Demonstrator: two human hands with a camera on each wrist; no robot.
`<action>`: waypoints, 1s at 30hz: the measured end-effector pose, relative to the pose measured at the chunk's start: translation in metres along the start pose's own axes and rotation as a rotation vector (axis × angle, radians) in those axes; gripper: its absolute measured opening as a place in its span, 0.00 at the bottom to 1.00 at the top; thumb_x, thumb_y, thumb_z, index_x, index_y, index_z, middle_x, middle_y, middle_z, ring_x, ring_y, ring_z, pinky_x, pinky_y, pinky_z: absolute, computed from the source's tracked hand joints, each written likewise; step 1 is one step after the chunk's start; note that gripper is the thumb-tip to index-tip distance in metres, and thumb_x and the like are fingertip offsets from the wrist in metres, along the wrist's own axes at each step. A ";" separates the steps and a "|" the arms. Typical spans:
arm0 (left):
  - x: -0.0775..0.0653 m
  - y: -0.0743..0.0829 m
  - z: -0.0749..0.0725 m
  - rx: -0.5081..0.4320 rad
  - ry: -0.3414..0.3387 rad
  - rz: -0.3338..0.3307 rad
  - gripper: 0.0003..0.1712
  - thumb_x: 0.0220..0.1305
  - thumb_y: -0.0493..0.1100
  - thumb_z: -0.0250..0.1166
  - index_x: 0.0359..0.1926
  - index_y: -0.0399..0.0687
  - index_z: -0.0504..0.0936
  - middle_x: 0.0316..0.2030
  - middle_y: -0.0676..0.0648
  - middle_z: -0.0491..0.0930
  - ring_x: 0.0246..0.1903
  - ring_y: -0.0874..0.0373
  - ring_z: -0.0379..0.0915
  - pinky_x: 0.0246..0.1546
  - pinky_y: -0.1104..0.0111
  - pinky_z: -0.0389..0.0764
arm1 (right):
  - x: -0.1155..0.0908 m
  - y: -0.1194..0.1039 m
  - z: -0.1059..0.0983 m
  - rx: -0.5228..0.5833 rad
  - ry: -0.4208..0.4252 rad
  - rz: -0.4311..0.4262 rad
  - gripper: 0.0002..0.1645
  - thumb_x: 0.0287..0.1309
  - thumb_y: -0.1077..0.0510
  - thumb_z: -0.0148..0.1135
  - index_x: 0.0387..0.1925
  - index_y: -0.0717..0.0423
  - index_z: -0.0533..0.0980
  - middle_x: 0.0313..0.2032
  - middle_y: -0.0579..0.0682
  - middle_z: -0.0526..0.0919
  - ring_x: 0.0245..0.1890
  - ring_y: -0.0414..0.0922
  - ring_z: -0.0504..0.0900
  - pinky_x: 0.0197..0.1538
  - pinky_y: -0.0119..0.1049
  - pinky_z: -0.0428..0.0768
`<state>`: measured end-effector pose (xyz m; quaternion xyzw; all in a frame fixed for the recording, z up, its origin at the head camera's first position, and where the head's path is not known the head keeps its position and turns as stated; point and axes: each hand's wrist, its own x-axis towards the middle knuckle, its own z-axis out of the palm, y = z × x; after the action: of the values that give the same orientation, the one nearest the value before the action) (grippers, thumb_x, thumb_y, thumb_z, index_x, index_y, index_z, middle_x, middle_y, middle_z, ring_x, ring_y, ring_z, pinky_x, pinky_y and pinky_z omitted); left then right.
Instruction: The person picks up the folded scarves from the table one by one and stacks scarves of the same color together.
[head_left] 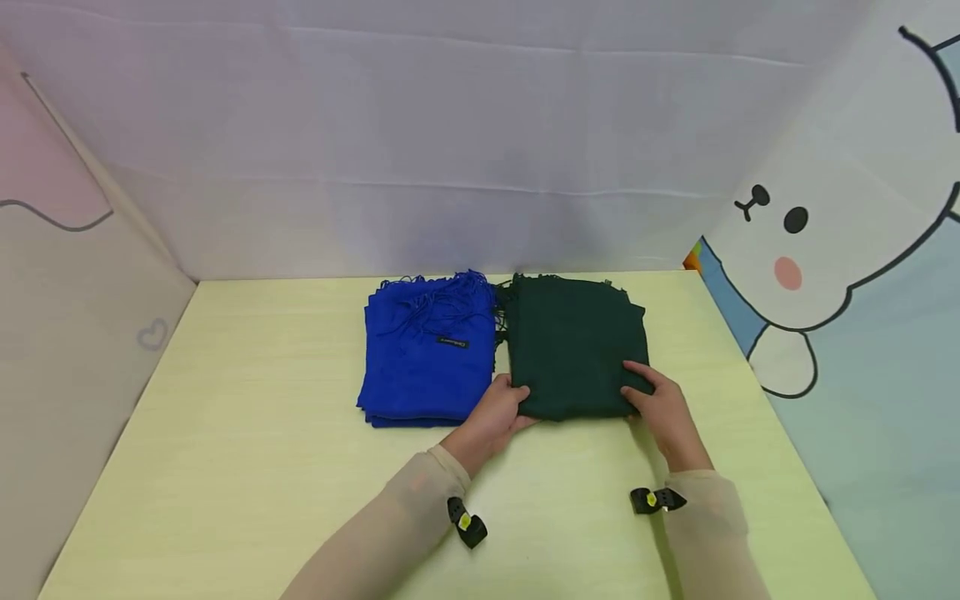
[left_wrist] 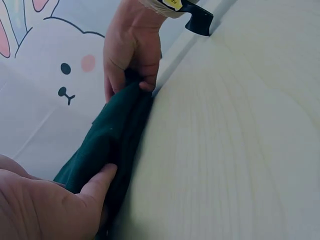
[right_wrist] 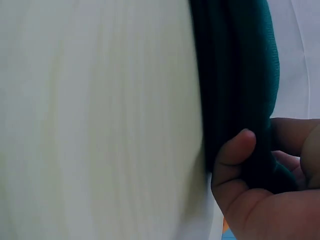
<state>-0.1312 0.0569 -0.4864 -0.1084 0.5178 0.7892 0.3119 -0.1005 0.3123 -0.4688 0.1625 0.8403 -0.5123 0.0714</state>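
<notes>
A dark green folded scarf (head_left: 577,350) with a fringe along its far edge lies on the table. At its near left corner my left hand (head_left: 491,421) grips the layers, thumb on top and fingers under the edge. My right hand (head_left: 666,412) holds the near right corner; in the right wrist view its thumb and fingers pinch the green cloth (right_wrist: 245,60) from both sides. Immediately left of it is a blue folded scarf (head_left: 423,383), fringe at the back, a small dark label (head_left: 453,342) on top. My left wrist passes close by its near right corner.
The pale wood-grain table (head_left: 247,433) extends left, right and in front of the scarves. A white cloth wall (head_left: 450,150) rises behind its far edge. On the right stands a panel with a cartoon animal (head_left: 840,208).
</notes>
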 end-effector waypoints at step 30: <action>-0.007 -0.010 -0.001 0.396 0.094 0.155 0.34 0.74 0.37 0.52 0.77 0.42 0.52 0.70 0.37 0.62 0.66 0.42 0.65 0.60 0.50 0.74 | 0.012 0.001 0.006 -0.370 -0.003 -0.042 0.29 0.70 0.61 0.54 0.71 0.59 0.66 0.68 0.74 0.60 0.69 0.71 0.57 0.68 0.65 0.60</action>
<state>-0.1195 0.0562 -0.4905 -0.0415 0.6836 0.6877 0.2410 -0.1113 0.3094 -0.4761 0.1283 0.9232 -0.3508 0.0907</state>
